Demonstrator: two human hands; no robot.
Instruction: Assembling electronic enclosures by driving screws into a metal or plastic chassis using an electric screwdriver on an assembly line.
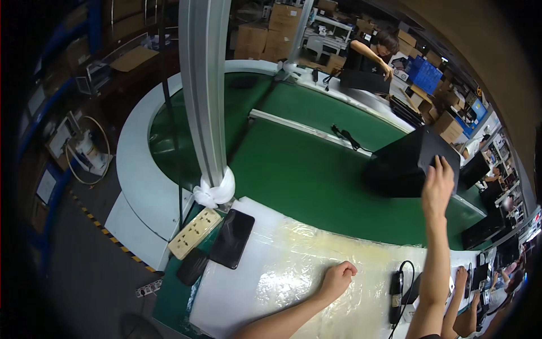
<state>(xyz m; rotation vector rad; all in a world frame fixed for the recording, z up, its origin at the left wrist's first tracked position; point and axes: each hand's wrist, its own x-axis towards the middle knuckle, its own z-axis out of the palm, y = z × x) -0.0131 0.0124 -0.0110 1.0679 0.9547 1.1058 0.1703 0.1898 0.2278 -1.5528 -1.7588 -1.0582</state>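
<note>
On the green conveyor belt [299, 164] stands a large black case [403, 161], boxy and slightly turned. My right hand [437, 183] reaches forward to it, its fingers stretched out and lying against the case's near right face. My left hand [337, 281] is curled closed above the plastic-covered white worktop [282, 248], and nothing shows in its fingers. Left of that hand lies a black smartphone [232, 238] beside a cream power strip [195, 233]. By my right forearm are a dark power adapter [397, 296] and its black cable [407, 265].
A metal post [204, 90] with white wrapping at its foot rises at the worktop's far left corner. A black cord [345, 135] lies at the belt's divider rail. Across the belt a co-worker [372, 53] handles a black panel. Other people's arms [460, 294] are at the right.
</note>
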